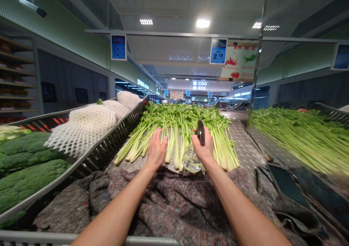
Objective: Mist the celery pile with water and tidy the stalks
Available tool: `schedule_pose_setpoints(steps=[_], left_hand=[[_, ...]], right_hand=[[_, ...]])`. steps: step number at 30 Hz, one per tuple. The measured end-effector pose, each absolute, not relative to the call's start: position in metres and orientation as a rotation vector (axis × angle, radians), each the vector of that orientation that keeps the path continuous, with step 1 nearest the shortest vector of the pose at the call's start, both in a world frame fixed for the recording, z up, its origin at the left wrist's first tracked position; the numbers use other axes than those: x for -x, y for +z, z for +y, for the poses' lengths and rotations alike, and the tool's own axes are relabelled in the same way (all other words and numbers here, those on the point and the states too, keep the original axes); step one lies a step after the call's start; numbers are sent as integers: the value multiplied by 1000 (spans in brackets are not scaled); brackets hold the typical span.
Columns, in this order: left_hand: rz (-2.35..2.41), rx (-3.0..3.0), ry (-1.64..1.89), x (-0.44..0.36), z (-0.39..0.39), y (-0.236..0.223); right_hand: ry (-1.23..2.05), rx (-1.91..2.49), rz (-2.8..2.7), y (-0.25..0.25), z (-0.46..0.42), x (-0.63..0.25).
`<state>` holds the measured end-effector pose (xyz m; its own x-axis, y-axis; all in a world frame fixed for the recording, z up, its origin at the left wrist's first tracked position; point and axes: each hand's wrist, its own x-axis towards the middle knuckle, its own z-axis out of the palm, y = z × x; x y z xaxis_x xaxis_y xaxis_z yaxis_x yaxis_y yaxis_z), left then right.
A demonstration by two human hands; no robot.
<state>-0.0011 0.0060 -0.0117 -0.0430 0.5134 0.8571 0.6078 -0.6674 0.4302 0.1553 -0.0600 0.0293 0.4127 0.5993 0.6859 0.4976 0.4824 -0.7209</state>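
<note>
Green celery [174,122] lies in a wide row, leaves at the far side and pale stalk ends toward me. My left hand [157,149] is over the stalks left of the middle, fingers stretched forward and thumb apart, with nothing visible in it. Whether it touches the celery I cannot tell. In my right hand [204,147] is a spray bottle [192,161] with a clear body and a black head, over the stalks right of the middle. My fingers hide part of the bottle.
A crumpled grey-brown felt blanket [174,206] covers the near side. Broccoli [32,169] and white foam-netted produce [84,124] fill a black crate [100,147] at left. A mirror panel [300,93] stands at right, reflecting celery. A dark phone-like slab [287,184] lies on cloth at right.
</note>
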Motion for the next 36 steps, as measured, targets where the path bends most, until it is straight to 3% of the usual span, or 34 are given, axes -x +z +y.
schedule_pose_setpoints(steps=[36], left_hand=[[-1310, 2181, -1814, -1, 2, -9]], right_hand=[[88, 1091, -1098, 30, -59, -159]])
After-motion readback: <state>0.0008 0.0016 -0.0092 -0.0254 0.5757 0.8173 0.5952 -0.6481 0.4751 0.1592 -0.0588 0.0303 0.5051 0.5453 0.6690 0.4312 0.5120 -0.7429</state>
